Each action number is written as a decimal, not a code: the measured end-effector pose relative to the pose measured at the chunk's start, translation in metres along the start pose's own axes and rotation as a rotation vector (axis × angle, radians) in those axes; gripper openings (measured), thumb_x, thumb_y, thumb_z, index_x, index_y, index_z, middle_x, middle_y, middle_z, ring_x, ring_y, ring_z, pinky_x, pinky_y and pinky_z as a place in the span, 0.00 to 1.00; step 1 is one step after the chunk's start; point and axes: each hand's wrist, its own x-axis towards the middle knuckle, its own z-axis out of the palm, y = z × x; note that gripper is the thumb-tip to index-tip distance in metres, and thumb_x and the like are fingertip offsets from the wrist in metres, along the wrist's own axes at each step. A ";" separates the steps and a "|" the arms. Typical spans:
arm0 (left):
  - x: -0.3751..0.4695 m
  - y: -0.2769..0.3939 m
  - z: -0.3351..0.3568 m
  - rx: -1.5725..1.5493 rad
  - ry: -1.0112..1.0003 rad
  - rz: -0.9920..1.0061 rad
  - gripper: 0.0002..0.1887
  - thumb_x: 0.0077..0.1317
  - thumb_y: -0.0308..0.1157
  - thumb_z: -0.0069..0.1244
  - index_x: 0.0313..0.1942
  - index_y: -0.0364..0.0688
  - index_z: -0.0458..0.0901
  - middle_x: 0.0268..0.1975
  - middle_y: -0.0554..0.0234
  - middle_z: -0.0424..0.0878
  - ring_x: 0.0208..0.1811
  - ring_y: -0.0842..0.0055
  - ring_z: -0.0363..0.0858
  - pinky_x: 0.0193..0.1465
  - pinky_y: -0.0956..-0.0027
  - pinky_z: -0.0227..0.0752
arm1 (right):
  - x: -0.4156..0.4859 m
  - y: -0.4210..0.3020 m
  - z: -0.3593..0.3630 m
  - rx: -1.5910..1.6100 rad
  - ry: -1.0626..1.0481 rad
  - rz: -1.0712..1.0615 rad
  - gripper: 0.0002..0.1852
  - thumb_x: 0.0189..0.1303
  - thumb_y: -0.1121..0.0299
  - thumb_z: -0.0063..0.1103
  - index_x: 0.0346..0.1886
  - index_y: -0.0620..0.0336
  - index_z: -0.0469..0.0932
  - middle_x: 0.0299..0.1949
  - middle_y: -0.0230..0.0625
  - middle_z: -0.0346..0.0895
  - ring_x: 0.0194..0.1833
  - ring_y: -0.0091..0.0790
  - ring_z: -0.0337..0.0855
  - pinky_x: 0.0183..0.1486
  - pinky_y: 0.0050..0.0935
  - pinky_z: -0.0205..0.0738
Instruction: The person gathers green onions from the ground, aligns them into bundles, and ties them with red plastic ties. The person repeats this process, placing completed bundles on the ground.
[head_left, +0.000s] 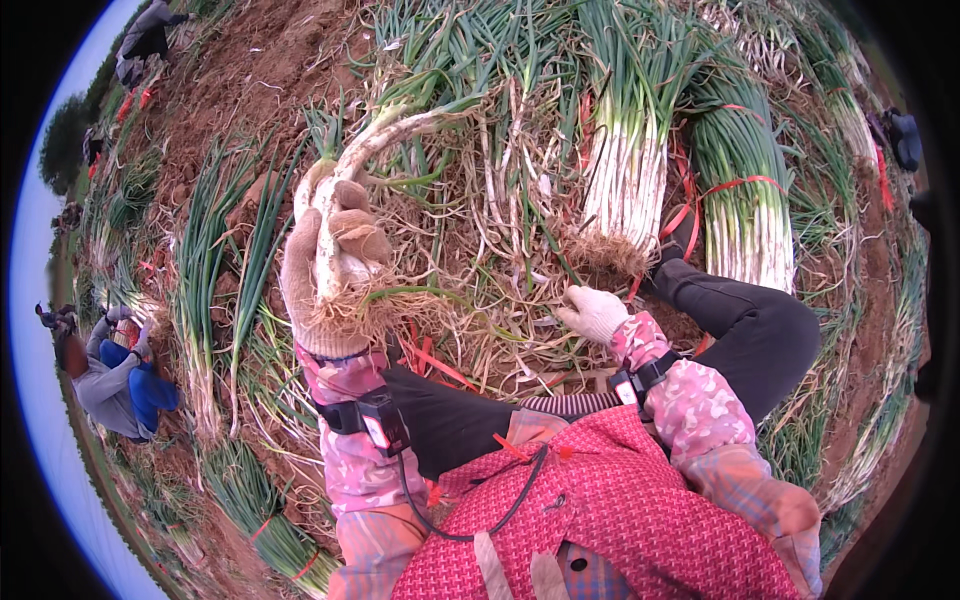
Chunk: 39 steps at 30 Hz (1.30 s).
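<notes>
My left hand (337, 247), in a soiled knit glove, grips a few thick scallions (328, 247). Their white stalks bend over to the upper right, and a tangle of brown roots (375, 304) hangs by the wrist. My right hand (594, 312), in a paler glove, is low over the litter with its fingers curled in. Nothing shows in it, though the fingertips are partly hidden. Just above it lies a bunch of scallions (626, 176), roots towards me. To its right a tied scallion bundle (746, 202) has red tape (742, 182) around it.
Dry leaves and peelings (487, 262) cover the soil between my bent legs (742, 322). Loose scallions (199, 300) lie on the left, with another tied bundle (274, 517) at lower left. Red tape strips (435, 360) lie near my left leg. A co-worker (124, 382) sits far left.
</notes>
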 end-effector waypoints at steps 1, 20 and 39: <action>0.002 0.016 0.031 -0.021 -0.174 -0.062 0.32 0.79 0.35 0.51 0.77 0.35 0.58 0.57 0.54 0.78 0.42 0.77 0.79 0.44 0.70 0.80 | 0.001 0.000 -0.002 -0.013 -0.004 -0.036 0.21 0.69 0.49 0.61 0.49 0.58 0.81 0.40 0.50 0.86 0.45 0.57 0.88 0.50 0.52 0.82; 0.011 -0.140 -0.165 0.277 0.492 -0.298 0.15 0.77 0.34 0.50 0.56 0.34 0.81 0.42 0.55 0.90 0.41 0.64 0.91 0.45 0.61 0.88 | 0.001 -0.072 -0.032 1.173 0.176 -0.239 0.35 0.77 0.55 0.59 0.79 0.65 0.63 0.71 0.46 0.74 0.71 0.38 0.73 0.74 0.35 0.66; -0.027 -0.166 -0.173 0.574 0.460 -0.388 0.19 0.71 0.29 0.56 0.58 0.30 0.78 0.46 0.53 0.88 0.42 0.65 0.90 0.47 0.62 0.86 | 0.060 -0.067 -0.014 1.470 -0.463 -0.013 0.20 0.74 0.51 0.63 0.54 0.59 0.85 0.40 0.33 0.87 0.40 0.25 0.84 0.46 0.30 0.80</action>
